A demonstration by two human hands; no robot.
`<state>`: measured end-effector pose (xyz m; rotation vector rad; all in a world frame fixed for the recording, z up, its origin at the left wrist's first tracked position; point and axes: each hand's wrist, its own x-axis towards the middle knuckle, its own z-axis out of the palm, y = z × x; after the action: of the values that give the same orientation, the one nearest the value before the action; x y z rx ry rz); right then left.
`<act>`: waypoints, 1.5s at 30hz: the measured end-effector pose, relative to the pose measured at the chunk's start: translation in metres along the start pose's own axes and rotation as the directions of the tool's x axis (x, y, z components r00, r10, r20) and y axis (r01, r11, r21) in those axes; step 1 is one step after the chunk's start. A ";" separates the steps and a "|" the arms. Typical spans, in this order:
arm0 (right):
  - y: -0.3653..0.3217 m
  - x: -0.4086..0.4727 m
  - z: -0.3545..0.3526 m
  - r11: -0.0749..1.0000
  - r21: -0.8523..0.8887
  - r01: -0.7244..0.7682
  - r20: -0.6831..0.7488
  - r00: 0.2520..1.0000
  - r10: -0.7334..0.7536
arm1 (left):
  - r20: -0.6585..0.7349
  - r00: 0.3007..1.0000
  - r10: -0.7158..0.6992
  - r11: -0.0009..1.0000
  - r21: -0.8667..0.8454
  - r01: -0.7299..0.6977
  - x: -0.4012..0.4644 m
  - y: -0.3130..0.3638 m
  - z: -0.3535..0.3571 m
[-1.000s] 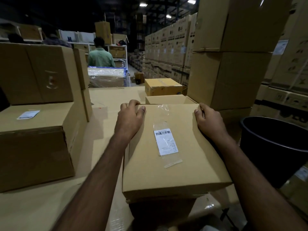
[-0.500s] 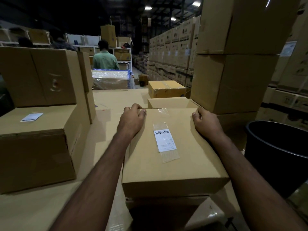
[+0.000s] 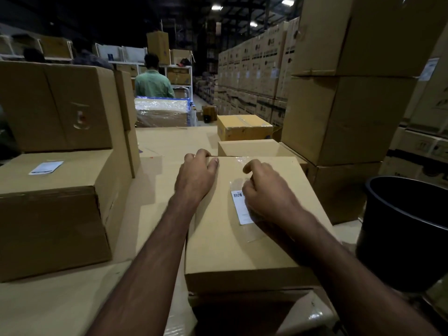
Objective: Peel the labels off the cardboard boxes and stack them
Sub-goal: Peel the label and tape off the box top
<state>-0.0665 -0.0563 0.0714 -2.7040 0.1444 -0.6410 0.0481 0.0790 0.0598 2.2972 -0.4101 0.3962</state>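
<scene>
1. Head view: the cardboard box [image 3: 242, 238] lay closest to the camera, centre frame, on top of another carton whose front was in shadow.
2. L hand [image 3: 197, 177] gripped the box's far-left corner, fingers curled over the far edge, thumb flat on the top face.
3. R hand [image 3: 263, 190] sat on the box top, over the white barcode label [image 3: 238, 207]; fingers curled in w/ the index raised. Whether it pinched the label or the clear tape [image 3: 252, 232] couldn't be told, as the palm hid the contact.
4. Box looked plain brown, top face flat, edges square. Label was white w/ a barcode at its top-left and small print below, too small to read. Clear tape ran over it and stuck out past the label's near end.
5. Label's right half was hidden under the R hand.
6. A second labelled box [image 3: 60, 214] stood to the left, well apart, w/ a bigger carton behind it.
7. Black bin [image 3: 400, 234] stood just right of the box, cut off by the frame edge.
8. A stack of large cartons [image 3: 344, 117] rose behind-right; a yellowish box [image 3: 242, 128] sat further back.
9. A person in a green shirt [image 3: 154, 83] stood far off, back turned. Background was dim, details hard to make out.
</scene>
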 end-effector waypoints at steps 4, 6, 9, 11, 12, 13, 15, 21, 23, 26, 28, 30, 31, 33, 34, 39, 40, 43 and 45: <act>0.004 -0.002 0.011 1.000 0.012 -0.017 -0.081 0.997 0.018 | 0.000 1.000 0.016 1.000 -0.012 -0.016 -0.001 -0.004 0.000; 0.010 -0.002 0.010 0.999 0.046 -0.019 -0.100 0.995 0.024 | 0.001 1.000 0.024 0.999 -0.021 -0.024 0.000 -0.005 0.001; 0.015 -0.002 0.011 1.000 0.024 0.007 -0.106 0.994 -0.004 | 0.000 1.000 0.030 0.999 -0.017 -0.030 -0.001 -0.006 0.001; 0.015 -0.003 0.012 1.000 0.011 0.025 -0.117 0.993 -0.023 | -0.004 1.000 0.030 0.999 -0.010 -0.030 -0.002 -0.005 0.000; 0.015 -0.003 0.013 0.999 0.006 0.032 -0.122 0.992 -0.031 | -0.007 0.999 0.032 0.999 -0.008 -0.032 -0.002 -0.005 0.000; 0.015 -0.003 0.013 0.999 0.002 0.036 -0.128 0.991 -0.035 | -0.007 0.999 0.033 0.999 -0.005 -0.033 -0.002 -0.005 -0.001; 0.015 -0.003 0.013 0.999 0.011 0.043 -0.137 0.990 -0.042 | -0.006 0.999 0.034 0.999 -0.004 -0.034 -0.004 -0.004 -0.001; 0.016 -0.005 0.012 0.997 0.059 0.042 -0.159 0.987 -0.033 | 0.000 1.000 0.024 1.000 -0.008 -0.024 -0.007 -0.002 -0.002; 0.016 -0.005 0.012 0.997 0.055 0.046 -0.159 0.987 -0.037 | 0.000 1.000 0.021 1.000 -0.007 -0.021 -0.007 -0.002 -0.002; 0.016 -0.006 0.011 0.998 0.054 0.037 -0.137 0.990 -0.029 | 0.000 1.000 0.026 1.000 -0.003 -0.026 -0.008 -0.001 -0.003; 0.017 -0.006 0.011 0.996 0.075 0.040 -0.143 0.989 -0.029 | 0.000 1.000 0.026 1.000 0.000 -0.026 -0.009 -0.001 -0.003; 0.018 -0.006 0.011 0.994 0.099 0.052 -0.157 0.987 -0.036 | 0.001 1.000 0.021 1.000 0.003 -0.021 -0.008 -0.001 -0.003; 0.018 -0.006 0.010 0.992 0.109 0.058 -0.161 0.986 -0.040 | 0.002 1.000 0.019 1.000 0.006 -0.020 -0.008 -0.001 -0.003; 0.019 -0.007 0.012 0.990 0.126 0.066 -0.163 0.986 -0.045 | 0.003 1.000 0.018 1.000 0.010 -0.018 -0.009 -0.001 -0.003; 0.019 -0.008 0.011 0.989 0.129 0.069 -0.163 0.985 -0.048 | 0.003 1.000 0.017 1.000 0.009 -0.017 -0.009 -0.001 -0.003; 0.017 -0.010 0.010 0.989 0.120 0.083 -0.184 0.981 -0.060 | -0.004 1.000 0.019 1.000 0.002 -0.019 -0.009 -0.002 -0.002; 0.017 -0.010 0.011 0.991 0.104 0.080 -0.185 0.981 -0.060 | -0.006 1.000 0.018 1.000 0.003 -0.018 -0.009 -0.002 -0.002; 0.019 -0.008 0.014 0.995 0.063 0.077 -0.181 0.981 -0.064 | -0.011 1.000 0.018 1.000 0.001 -0.018 -0.009 -0.002 -0.002; 0.020 -0.008 0.015 0.994 0.076 0.076 -0.187 0.981 -0.060 | -0.011 1.000 0.019 1.000 0.001 -0.019 -0.009 -0.002 -0.002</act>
<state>-0.0674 -0.0686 0.0485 -2.5762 0.0702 -0.8980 0.0400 0.0834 0.0567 2.2926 -0.4261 0.4181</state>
